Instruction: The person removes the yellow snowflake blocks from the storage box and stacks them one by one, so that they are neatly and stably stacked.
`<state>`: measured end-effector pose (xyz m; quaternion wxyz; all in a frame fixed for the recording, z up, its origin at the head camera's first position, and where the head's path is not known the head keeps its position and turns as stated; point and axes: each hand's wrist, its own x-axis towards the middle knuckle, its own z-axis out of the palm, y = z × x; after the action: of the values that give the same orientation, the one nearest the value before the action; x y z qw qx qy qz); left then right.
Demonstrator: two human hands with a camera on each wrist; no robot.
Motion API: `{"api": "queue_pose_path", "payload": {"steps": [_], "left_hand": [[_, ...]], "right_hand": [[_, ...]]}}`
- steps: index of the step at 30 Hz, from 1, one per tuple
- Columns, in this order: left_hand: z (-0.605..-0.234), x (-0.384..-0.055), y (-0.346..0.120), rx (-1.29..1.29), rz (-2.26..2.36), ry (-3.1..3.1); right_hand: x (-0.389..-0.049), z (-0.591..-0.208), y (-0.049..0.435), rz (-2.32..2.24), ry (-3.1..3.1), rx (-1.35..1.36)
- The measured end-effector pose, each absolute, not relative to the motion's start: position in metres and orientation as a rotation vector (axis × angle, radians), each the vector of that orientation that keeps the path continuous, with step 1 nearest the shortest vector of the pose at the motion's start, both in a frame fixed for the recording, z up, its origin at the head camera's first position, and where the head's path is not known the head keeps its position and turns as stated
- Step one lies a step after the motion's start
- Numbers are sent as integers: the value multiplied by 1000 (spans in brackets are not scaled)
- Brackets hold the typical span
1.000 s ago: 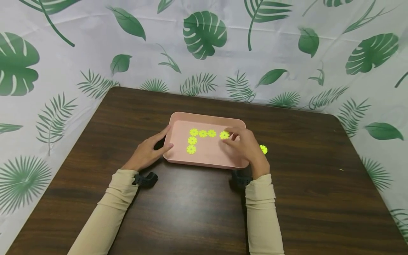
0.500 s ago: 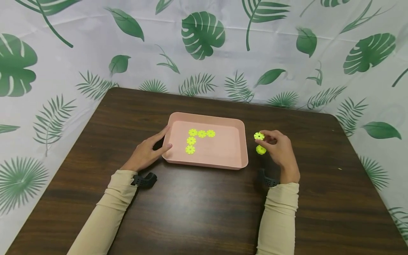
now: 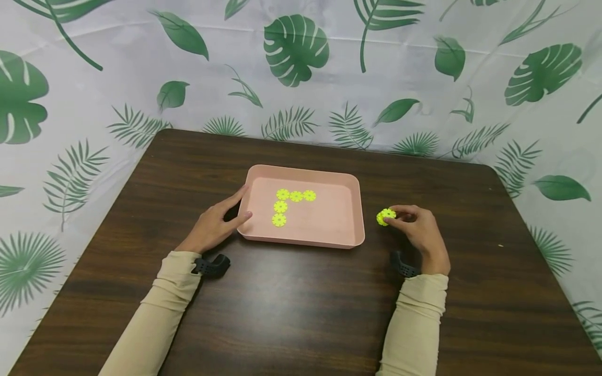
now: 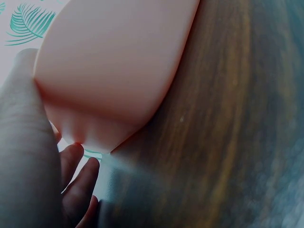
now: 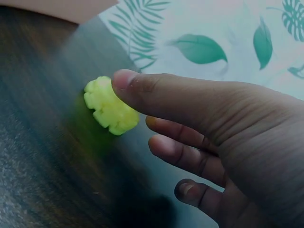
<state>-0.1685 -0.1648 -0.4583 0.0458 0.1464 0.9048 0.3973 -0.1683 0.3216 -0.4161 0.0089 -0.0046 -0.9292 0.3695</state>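
A pink tray [image 3: 305,244] lies on the table, with several yellow-green notched discs [image 3: 280,207] arranged in a corner shape on its floor. My left hand [image 3: 211,224] grips the tray's left side, thumb over the rim and fingers along the outer wall; the left wrist view shows the tray wall [image 4: 109,57] beside those fingers. Right of the tray, my right hand [image 3: 418,230] pinches a yellow-green notched disc [image 3: 388,213] between thumb and fingers. It overlaps another such disc [image 3: 380,218] underneath. Up close in the right wrist view, the discs [image 5: 111,107] look stacked; whether they touch I cannot tell.
The dark wooden table [image 3: 291,313] extends around the tray. A leaf-patterned cloth [image 3: 301,104] hangs along its back edge. A small pale speck [image 3: 500,245] lies far right. Each wrist wears a black band [image 3: 213,265].
My right hand first moved right, out of the tray with a disc, then lowered slightly toward the disc lying on the table. The left hand stayed on the tray.
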Motion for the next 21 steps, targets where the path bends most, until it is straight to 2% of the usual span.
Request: {"api": "queue_pose_path", "payload": {"steps": [21], "left_hand": [[-456,-169,-165,414,1209,2752]], "right_hand": [[-172,-420,321,1184,-2962,-77]]}}
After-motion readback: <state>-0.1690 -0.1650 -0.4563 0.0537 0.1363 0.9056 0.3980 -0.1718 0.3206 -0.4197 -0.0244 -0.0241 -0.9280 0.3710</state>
